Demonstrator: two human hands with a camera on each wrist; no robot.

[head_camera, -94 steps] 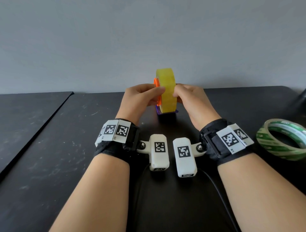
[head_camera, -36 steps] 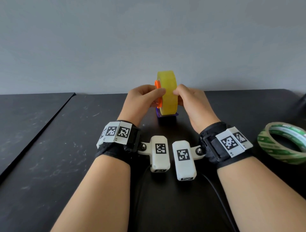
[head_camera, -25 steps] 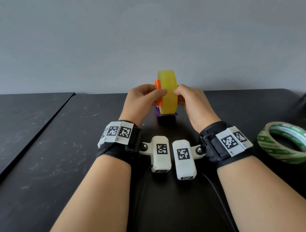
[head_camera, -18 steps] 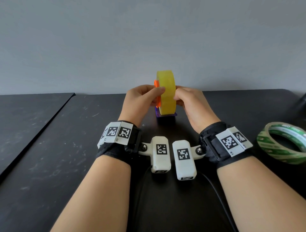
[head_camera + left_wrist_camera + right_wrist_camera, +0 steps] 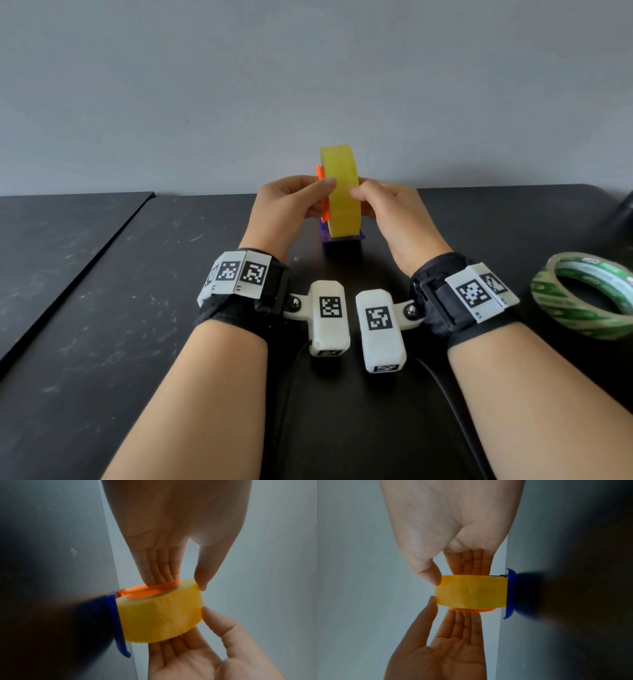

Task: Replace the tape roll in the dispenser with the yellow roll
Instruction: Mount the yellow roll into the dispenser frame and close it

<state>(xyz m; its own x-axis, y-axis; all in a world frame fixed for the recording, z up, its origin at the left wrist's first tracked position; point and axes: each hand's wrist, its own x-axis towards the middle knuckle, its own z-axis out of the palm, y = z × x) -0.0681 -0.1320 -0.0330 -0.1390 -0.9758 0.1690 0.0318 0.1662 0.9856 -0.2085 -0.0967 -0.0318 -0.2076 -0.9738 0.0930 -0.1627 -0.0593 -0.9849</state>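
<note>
Two tape rolls on the black table (image 5: 102,308): one translucent yellow tape roll (image 5: 340,192) standing at centre, one green-printed clear tape roll (image 5: 582,294) lying near right. One blue plastic dispenser (image 5: 342,240) with one orange hub (image 5: 321,192). Two hands: left hand (image 5: 284,209), right hand (image 5: 394,212). Two white wrist cameras (image 5: 329,315).

A: Is there any writing to read here?

B: Very little. The white tag on the right wrist band (image 5: 478,294) carries a small "R1" beside its black-and-white square codes. The left wrist band (image 5: 236,274) tag has similar tiny marks, too small to read.

A: And the green tape roll (image 5: 585,294)?

B: It has white printing, too blurred to read.
</note>
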